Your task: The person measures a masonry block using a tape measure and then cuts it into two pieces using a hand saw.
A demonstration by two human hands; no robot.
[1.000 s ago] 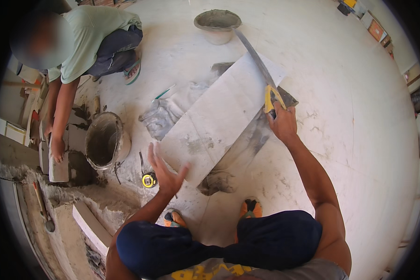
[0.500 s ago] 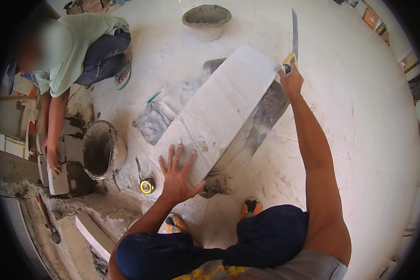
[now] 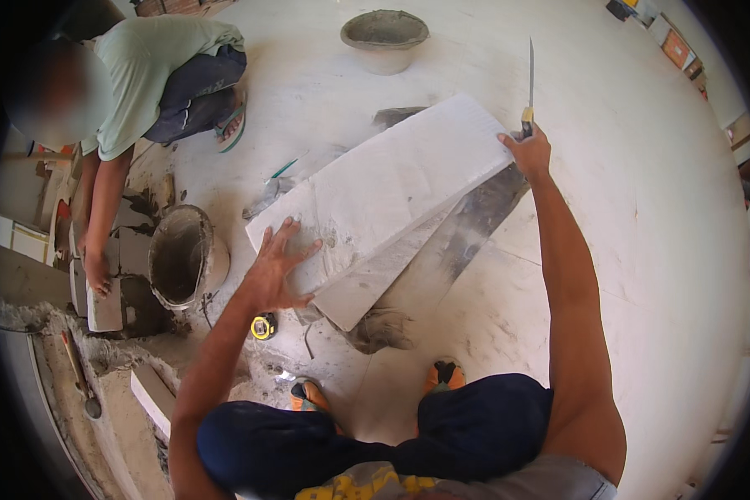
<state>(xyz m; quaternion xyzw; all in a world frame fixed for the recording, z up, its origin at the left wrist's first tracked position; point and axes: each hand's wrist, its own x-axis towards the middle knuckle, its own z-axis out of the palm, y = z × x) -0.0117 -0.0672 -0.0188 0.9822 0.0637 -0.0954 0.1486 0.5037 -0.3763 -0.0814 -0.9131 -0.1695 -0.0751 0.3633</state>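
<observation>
A long white block (image 3: 392,183), like aerated concrete, lies slantwise over another pale block (image 3: 367,287), whose near end sticks out below it. My left hand (image 3: 273,271) holds the upper block's near left end, fingers spread over its top and thumb at the lower edge. My right hand (image 3: 532,154) is closed around the yellow-and-black handle of a handsaw (image 3: 531,79), its blade pointing away from me. The right thumb touches the block's far right corner. Under the blocks, a dark, dusty board or sheet (image 3: 483,218) partly shows.
At left a crouching co-worker (image 3: 142,92) has hands on a pale block (image 3: 105,307). A mortar bucket (image 3: 219,265) stands between us; another bucket (image 3: 385,57) is at the back. A tape measure (image 3: 263,326) lies near my left arm. A hammer-like tool (image 3: 82,371) rests lower left.
The upper block has swung counterclockwise, its near end going left and uncovering the block beneath. My left hand has moved left and away from me with it. The saw blade is turned more edge-on.
</observation>
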